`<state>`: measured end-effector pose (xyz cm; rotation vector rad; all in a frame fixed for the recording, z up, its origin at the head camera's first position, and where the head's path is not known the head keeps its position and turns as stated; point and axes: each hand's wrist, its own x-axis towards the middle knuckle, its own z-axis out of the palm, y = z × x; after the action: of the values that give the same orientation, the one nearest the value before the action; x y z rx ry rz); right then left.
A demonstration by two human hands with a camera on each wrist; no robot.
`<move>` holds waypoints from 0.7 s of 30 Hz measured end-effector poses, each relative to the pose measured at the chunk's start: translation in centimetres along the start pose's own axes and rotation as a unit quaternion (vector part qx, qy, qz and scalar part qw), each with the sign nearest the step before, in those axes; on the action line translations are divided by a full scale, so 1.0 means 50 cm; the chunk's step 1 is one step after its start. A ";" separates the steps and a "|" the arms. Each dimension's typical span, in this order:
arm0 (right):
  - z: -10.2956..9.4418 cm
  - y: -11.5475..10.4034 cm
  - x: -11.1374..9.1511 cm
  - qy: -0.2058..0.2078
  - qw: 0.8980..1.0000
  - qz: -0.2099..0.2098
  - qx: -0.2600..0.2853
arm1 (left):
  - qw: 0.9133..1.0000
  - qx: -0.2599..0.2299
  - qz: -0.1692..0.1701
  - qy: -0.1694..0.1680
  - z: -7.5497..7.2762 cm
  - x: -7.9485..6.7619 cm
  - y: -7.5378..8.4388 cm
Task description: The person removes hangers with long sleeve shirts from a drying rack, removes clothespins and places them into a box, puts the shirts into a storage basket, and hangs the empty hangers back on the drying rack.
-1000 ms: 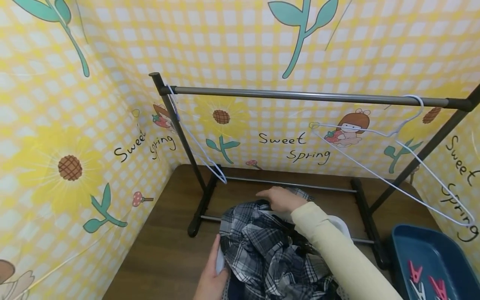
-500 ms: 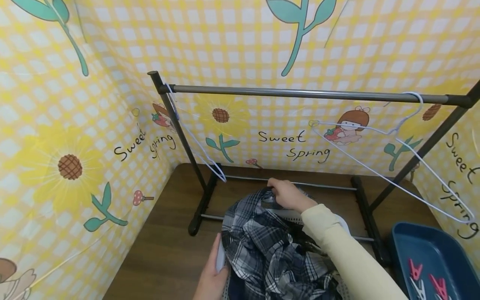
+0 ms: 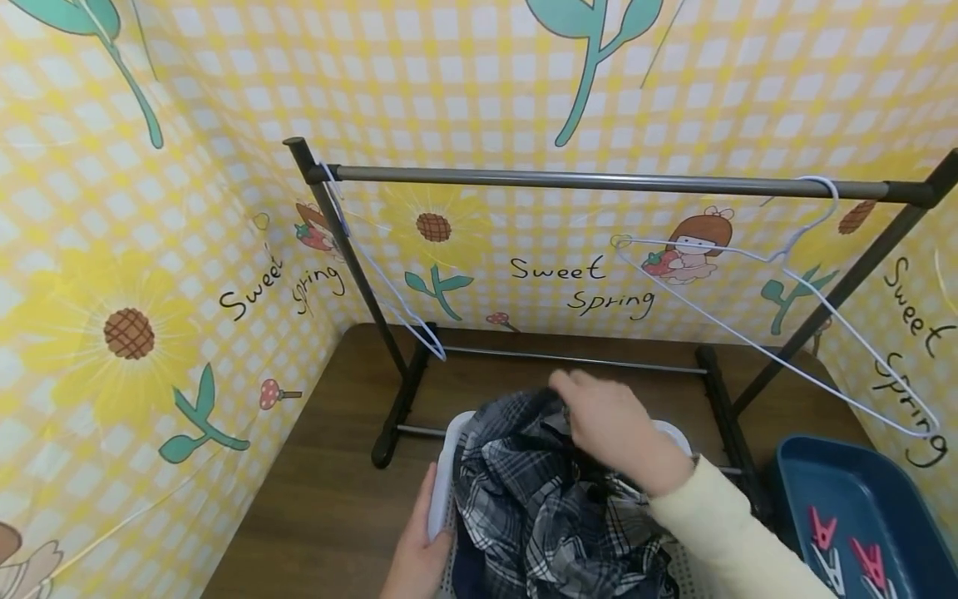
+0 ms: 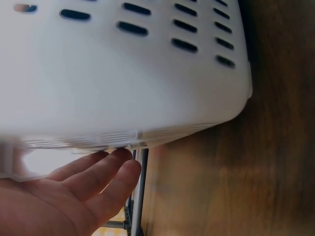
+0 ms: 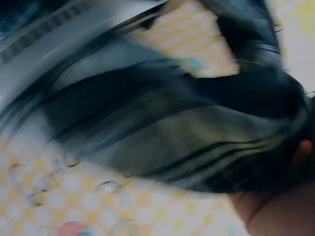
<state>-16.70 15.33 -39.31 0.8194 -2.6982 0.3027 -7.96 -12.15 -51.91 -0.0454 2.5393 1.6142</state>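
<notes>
In the head view a white perforated plastic basket (image 3: 441, 491) holds a heap of dark plaid cloth, likely a shirt (image 3: 516, 491). My left hand (image 3: 419, 541) holds the basket's left rim, thumb at the rim. The left wrist view shows my left fingers (image 4: 106, 177) nearly straight under the lip, against the outer wall (image 4: 98, 88). With my right hand (image 3: 609, 420) I pinch a fold at the far side of the plaid shirt. In the right wrist view the blurred shirt (image 5: 162, 132) stretches from that hand (image 5: 275, 211); its fingertips are mostly hidden.
A dark garment rack (image 3: 554, 178) stands behind the basket. Two white wire hangers hang on it, a left hanger (image 3: 397, 291) and a right hanger (image 3: 778, 258). A blue tray (image 3: 846, 466) at right holds pink clothespins (image 3: 823, 528) and white ones. Patterned sheeting surrounds the brown tabletop (image 3: 299, 499).
My right hand has moved slightly right, from pointing over the shirt's far edge to pinching it. Cloth that lay over the basket's left rim has shifted inward, baring that rim. My left hand stays put.
</notes>
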 end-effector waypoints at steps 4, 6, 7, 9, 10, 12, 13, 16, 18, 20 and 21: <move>-0.018 -0.075 -0.061 -0.044 0.999 -0.027 -0.009 | 1.000 0.004 -0.002 0.015 0.003 -0.001 0.005; -0.011 -0.104 -0.089 -0.082 0.996 -0.039 0.012 | 1.000 0.005 -0.010 0.017 0.004 -0.002 0.007; -0.006 -0.115 -0.102 -0.107 0.993 -0.042 0.029 | 1.000 0.009 -0.010 0.019 0.003 -0.002 0.008; 0.008 -0.128 -0.125 -0.160 0.983 -0.040 0.085 | 1.000 0.008 -0.011 0.016 0.003 -0.002 0.010; 0.016 -0.130 -0.134 -0.188 0.975 -0.035 0.114 | 1.000 0.008 -0.014 0.016 0.003 -0.002 0.010; 0.028 -0.128 -0.147 -0.225 0.959 -0.023 0.168 | 1.000 0.006 -0.015 0.018 0.004 -0.001 0.010; 0.031 -0.125 -0.151 -0.239 0.952 -0.016 0.189 | 1.000 0.005 -0.015 0.016 0.004 -0.001 0.010; 0.025 -0.114 -0.151 -0.225 0.955 -0.011 0.196 | 1.000 0.000 -0.019 0.014 0.004 0.001 0.010; 0.014 -0.111 -0.144 -0.182 0.969 -0.013 0.168 | 1.000 0.000 -0.013 0.012 0.003 0.001 0.009; 0.001 -0.113 -0.135 -0.136 0.980 -0.019 0.141 | 1.000 -0.001 -0.010 0.014 0.003 0.001 0.007; -0.004 -0.115 -0.130 -0.124 0.984 -0.021 0.129 | 1.000 -0.002 -0.005 0.015 0.003 0.001 0.006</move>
<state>-8.24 13.98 -40.73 1.0497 -2.9058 0.5866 -8.03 -11.89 -51.72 -0.0831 2.5529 1.6276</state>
